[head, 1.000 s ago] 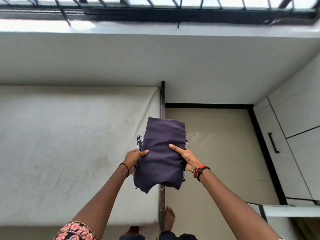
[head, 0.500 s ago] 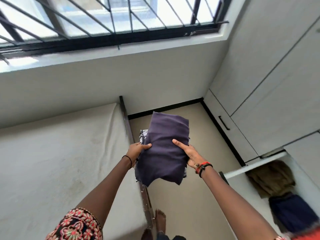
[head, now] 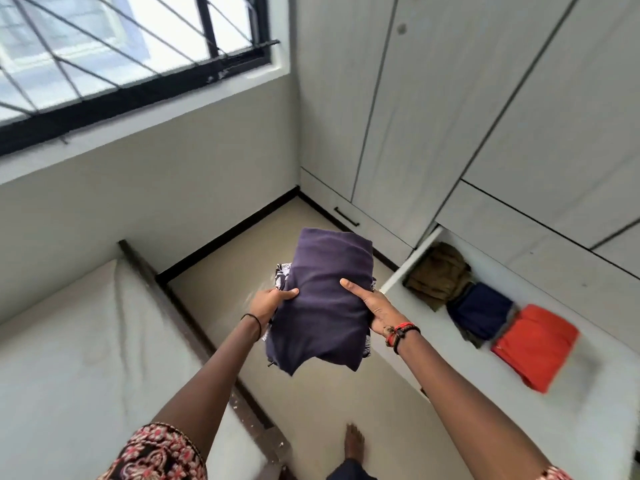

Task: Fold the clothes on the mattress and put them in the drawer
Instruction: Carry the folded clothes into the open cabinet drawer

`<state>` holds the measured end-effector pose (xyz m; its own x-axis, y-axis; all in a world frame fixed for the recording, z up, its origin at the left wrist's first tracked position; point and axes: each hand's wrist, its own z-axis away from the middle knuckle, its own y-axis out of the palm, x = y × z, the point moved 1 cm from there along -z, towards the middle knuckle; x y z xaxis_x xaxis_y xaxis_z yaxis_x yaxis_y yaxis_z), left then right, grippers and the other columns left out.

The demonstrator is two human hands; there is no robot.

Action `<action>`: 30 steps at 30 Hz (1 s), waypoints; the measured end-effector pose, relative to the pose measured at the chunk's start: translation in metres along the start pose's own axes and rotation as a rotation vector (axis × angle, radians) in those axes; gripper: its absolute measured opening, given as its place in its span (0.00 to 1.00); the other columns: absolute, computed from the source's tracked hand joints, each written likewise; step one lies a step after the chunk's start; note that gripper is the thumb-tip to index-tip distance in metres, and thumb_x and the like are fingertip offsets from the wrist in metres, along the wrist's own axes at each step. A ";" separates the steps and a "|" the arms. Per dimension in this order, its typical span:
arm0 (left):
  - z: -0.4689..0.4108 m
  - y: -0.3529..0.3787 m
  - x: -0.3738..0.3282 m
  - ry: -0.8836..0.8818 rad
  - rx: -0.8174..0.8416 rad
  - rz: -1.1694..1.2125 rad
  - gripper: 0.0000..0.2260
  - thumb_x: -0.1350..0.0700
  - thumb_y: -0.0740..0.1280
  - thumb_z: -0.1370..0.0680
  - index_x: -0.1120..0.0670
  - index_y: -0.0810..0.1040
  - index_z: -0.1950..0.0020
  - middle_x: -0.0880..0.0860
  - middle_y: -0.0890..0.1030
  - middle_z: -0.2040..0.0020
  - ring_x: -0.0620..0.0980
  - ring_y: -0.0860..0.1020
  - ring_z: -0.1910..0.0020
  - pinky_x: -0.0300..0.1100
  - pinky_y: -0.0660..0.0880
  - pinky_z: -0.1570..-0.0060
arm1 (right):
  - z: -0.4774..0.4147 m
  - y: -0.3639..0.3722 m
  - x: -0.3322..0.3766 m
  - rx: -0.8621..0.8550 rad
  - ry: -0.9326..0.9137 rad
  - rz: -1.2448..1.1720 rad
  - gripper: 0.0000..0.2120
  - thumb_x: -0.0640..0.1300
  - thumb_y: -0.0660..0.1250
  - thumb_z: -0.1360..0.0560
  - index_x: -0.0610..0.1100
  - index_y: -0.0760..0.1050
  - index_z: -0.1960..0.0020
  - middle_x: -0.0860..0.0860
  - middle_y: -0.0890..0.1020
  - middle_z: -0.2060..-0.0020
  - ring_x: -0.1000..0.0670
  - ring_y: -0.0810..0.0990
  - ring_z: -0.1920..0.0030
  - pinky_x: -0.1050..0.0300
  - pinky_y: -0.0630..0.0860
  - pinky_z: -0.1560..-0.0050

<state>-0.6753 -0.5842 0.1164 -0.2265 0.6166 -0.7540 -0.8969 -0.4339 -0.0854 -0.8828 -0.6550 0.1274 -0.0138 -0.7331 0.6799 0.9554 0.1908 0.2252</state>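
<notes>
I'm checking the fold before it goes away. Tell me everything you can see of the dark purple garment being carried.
The dark purple garment is plain, soft, matte cloth folded into a rough rectangle, one near corner hanging loose. It lies on a patterned cloth whose edges peek out. The left hand and right hand grip the sides, thumbs on top, holding it in the air above the floor, beside the open drawer.

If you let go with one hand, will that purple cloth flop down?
Probably flop: the purple cloth sags at its near corner. It seems light; the left hand and right hand just pinch its sides. The patterned cloth underneath might slide out.
</notes>
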 end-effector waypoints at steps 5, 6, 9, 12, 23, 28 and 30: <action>-0.003 0.071 -0.018 0.011 0.109 -0.070 0.17 0.52 0.77 0.39 0.56 0.74 0.59 0.55 0.75 0.61 0.52 0.72 0.60 0.44 0.64 0.59 | 0.009 -0.062 0.016 -0.111 -0.039 -0.100 0.30 0.50 0.82 0.43 0.41 0.79 0.45 0.46 0.85 0.52 0.45 0.83 0.50 0.49 0.79 0.47; -0.006 0.089 -0.021 0.013 0.129 -0.096 0.17 0.51 0.77 0.40 0.55 0.73 0.61 0.56 0.75 0.61 0.52 0.72 0.61 0.43 0.64 0.60 | 0.010 -0.078 0.021 -0.126 -0.044 -0.127 0.27 0.49 0.81 0.41 0.41 0.79 0.46 0.46 0.85 0.52 0.45 0.83 0.51 0.51 0.80 0.51; -0.014 0.137 -0.028 -0.003 0.154 -0.141 0.17 0.55 0.76 0.34 0.53 0.67 0.68 0.54 0.72 0.66 0.51 0.68 0.66 0.42 0.60 0.66 | 0.009 -0.119 0.031 -0.173 -0.064 -0.181 0.26 0.49 0.81 0.40 0.41 0.78 0.45 0.46 0.84 0.52 0.46 0.83 0.52 0.55 0.79 0.56; -0.028 0.193 -0.034 -0.005 0.178 -0.170 0.20 0.55 0.77 0.36 0.52 0.64 0.70 0.54 0.69 0.67 0.50 0.67 0.66 0.43 0.59 0.67 | -0.002 -0.167 0.046 -0.218 -0.071 -0.212 0.29 0.49 0.81 0.40 0.42 0.78 0.42 0.46 0.84 0.50 0.46 0.83 0.50 0.55 0.79 0.55; -0.110 0.350 -0.020 -0.086 0.225 -0.327 0.13 0.55 0.74 0.30 0.56 0.71 0.65 0.57 0.72 0.64 0.51 0.69 0.64 0.43 0.64 0.62 | -0.084 -0.312 0.063 -0.335 0.051 -0.247 0.27 0.50 0.81 0.40 0.41 0.79 0.45 0.45 0.85 0.51 0.45 0.84 0.52 0.52 0.80 0.52; -0.157 0.379 0.016 -0.156 0.194 -0.431 0.14 0.54 0.74 0.29 0.58 0.72 0.67 0.54 0.71 0.68 0.51 0.67 0.69 0.41 0.62 0.68 | -0.130 -0.344 0.041 -0.312 0.145 -0.280 0.24 0.50 0.80 0.38 0.43 0.79 0.47 0.47 0.85 0.52 0.46 0.83 0.52 0.54 0.79 0.56; -0.179 0.387 0.034 -0.166 0.190 -0.469 0.13 0.54 0.73 0.28 0.59 0.73 0.64 0.55 0.72 0.66 0.51 0.68 0.68 0.41 0.64 0.67 | -0.152 -0.354 0.027 -0.307 0.183 -0.283 0.25 0.51 0.80 0.39 0.43 0.79 0.46 0.48 0.85 0.53 0.46 0.83 0.52 0.54 0.78 0.57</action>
<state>-0.9625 -0.8489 -0.0586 0.1723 0.8180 -0.5487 -0.9659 0.0309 -0.2572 -1.1763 -0.8416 -0.0392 -0.2614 -0.8371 0.4805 0.9650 -0.2159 0.1487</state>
